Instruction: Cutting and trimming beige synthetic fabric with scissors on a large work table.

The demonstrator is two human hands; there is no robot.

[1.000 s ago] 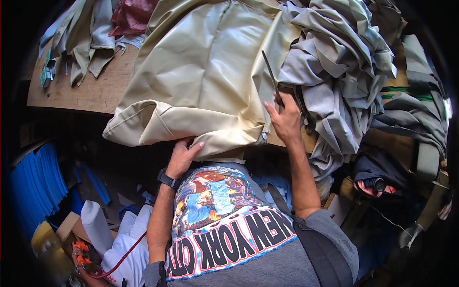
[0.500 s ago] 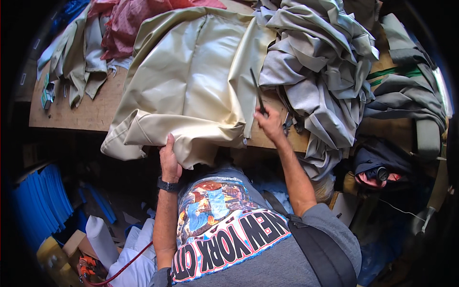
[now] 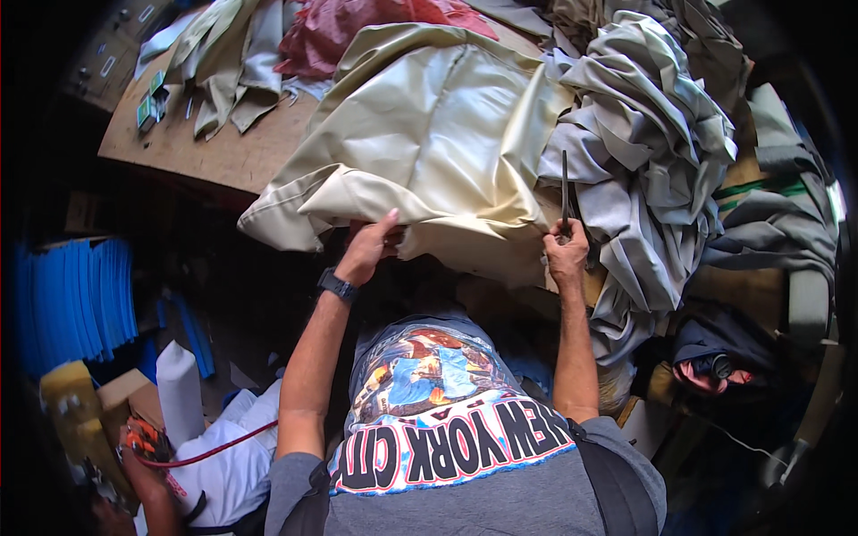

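Note:
A large cream, leather-like sheet (image 3: 429, 116), sewn along a middle seam, lies over the bench with its near edge folded and hanging. My left hand (image 3: 364, 250), wearing a dark watch, is closed on that hanging edge, thumb on top. At the sheet's near right corner my right hand (image 3: 567, 250) is closed around scissors (image 3: 565, 188), whose long dark blades point away from me. Its fingers touch or nearly touch the corner; whether they also pinch it I cannot tell. The scissors' handles are mostly hidden in my fist.
A heap of grey material (image 3: 639, 134) sits right of the sheet. Red cloth (image 3: 357, 31) and cream scraps (image 3: 228, 67) lie behind on the wooden bench (image 3: 179, 147). Blue sheets (image 3: 76, 304) stand lower left, near another person's hand (image 3: 147, 478) at an orange tool (image 3: 146, 440).
My right hand has come down to the sheet's near right corner with the scissors. My left hand still grips the near edge. The view has shifted, and another person's arm now shows lower left.

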